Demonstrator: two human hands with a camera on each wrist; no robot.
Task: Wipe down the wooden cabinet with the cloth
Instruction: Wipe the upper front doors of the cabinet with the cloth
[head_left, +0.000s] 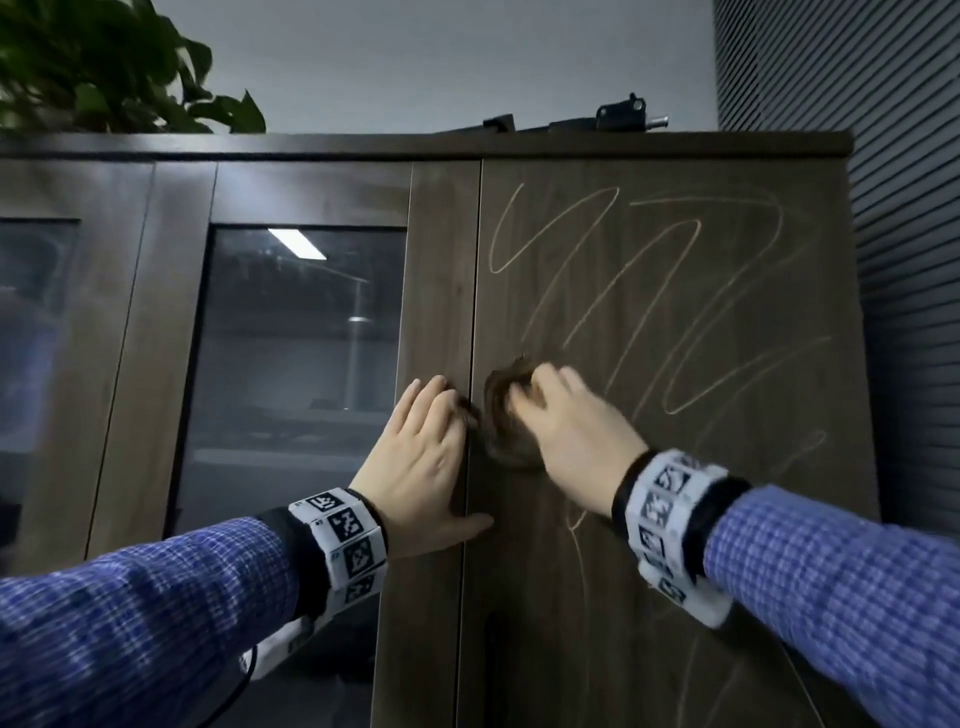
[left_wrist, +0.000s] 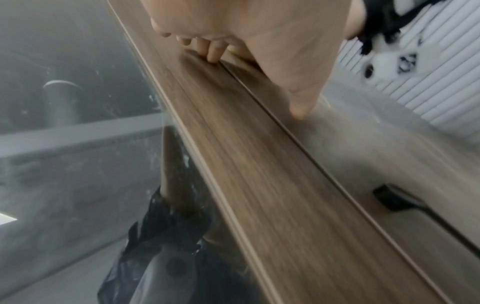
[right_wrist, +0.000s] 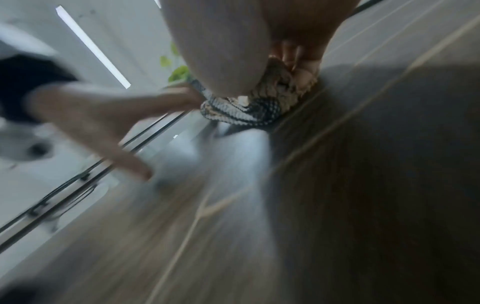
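The wooden cabinet (head_left: 675, 545) fills the head view, and pale scribbled lines (head_left: 649, 291) cover its right solid door. My right hand (head_left: 561, 415) grips a bunched brownish cloth (head_left: 501, 421) and presses it on that door beside the centre seam. In the right wrist view the cloth (right_wrist: 249, 107) shows dark and beige weave under my curled fingers (right_wrist: 298, 67). My left hand (head_left: 423, 447) lies flat on the left solid door, its thumb across the seam. In the left wrist view its fingertips (left_wrist: 214, 55) press on the wood.
Glass doors (head_left: 291, 353) take up the cabinet's left half. A leafy plant (head_left: 104, 67) and a black device (head_left: 618, 117) sit on top. A ribbed wall (head_left: 909, 260) stands close on the right. A black recessed handle (left_wrist: 392, 198) sits lower on the right door.
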